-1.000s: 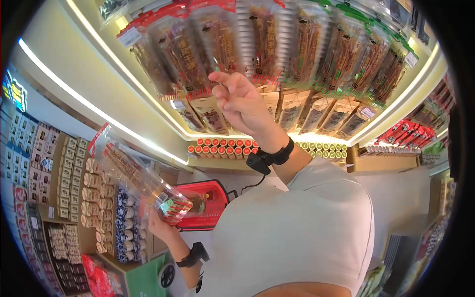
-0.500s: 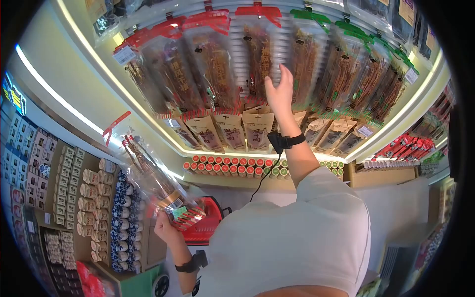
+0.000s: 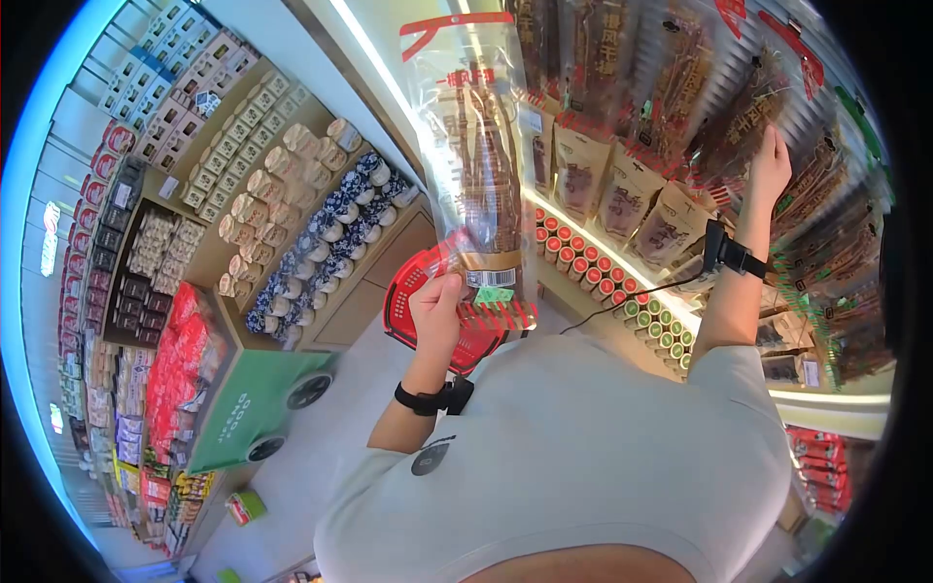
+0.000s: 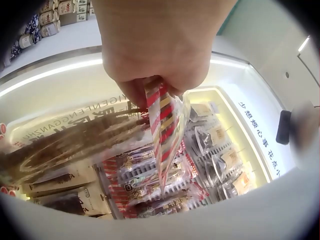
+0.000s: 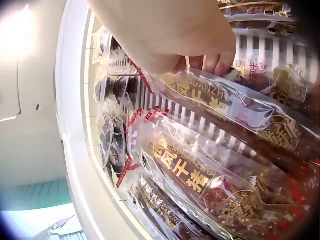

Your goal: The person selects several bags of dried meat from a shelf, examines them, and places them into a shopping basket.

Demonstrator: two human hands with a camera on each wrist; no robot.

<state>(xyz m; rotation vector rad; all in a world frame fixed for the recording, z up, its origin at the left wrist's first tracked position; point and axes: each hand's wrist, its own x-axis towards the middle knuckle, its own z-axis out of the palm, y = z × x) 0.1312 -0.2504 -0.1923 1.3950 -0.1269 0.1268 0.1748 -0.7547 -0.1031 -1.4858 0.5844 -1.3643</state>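
My left hand (image 3: 437, 309) grips the lower edge of a long clear bag of dried meat strips (image 3: 491, 185), held upright with its red hanging strip at the top. In the left wrist view, that bag's red-striped end (image 4: 164, 117) is pinched between the fingers. Out to the right, my right hand (image 3: 768, 167) is at a similar hanging bag (image 3: 743, 117) on the wall rack. The right wrist view has its fingers (image 5: 212, 62) curled over the edge of this gold-lettered meat bag (image 5: 235, 107), the fingertips partly hidden.
More meat bags (image 5: 200, 172) hang beside it. Paper pouches (image 3: 627, 204) and red-lidded and green-lidded tubes (image 3: 607, 287) stand below. A red basket (image 3: 400, 291) sits behind the held bag. Shelves of blue-and-white jars (image 3: 330, 228) and a green panel (image 3: 243, 413) are at left.
The view has turned left. My left hand has raised its bag upright in front of me. My right hand went from pointing, to reaching open at the rack, to holding a hanging bag.
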